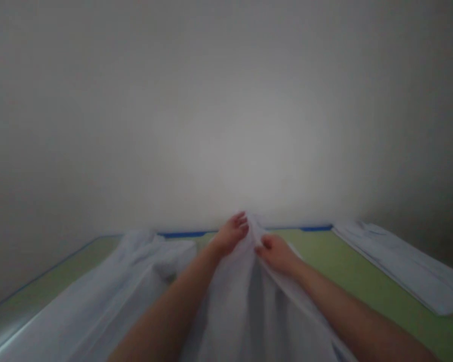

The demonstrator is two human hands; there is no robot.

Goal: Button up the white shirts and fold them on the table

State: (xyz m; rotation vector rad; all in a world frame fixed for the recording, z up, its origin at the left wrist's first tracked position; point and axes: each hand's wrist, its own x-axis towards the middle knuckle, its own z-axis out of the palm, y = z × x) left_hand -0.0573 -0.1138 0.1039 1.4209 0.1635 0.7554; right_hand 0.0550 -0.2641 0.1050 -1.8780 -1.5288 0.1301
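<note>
A white cloth (230,301), probably a garment, hangs in loose folds in front of me, raised to a peak above the table. At its top left edge, my left hand (233,234) has its fingers curled against the fabric. A little lower and to the right, my right hand (278,253) pinches the same cloth between thumb and fingers. The lower part of the cloth runs out of view at the bottom. Blur hides the finer details of the fabric.
More white cloth (109,296) lies rumpled on the left of the green table (317,246). Flat, folded white garments (403,269) rest at the right. Blue edging (184,235) borders the table, and a plain pale wall (226,110) stands behind it.
</note>
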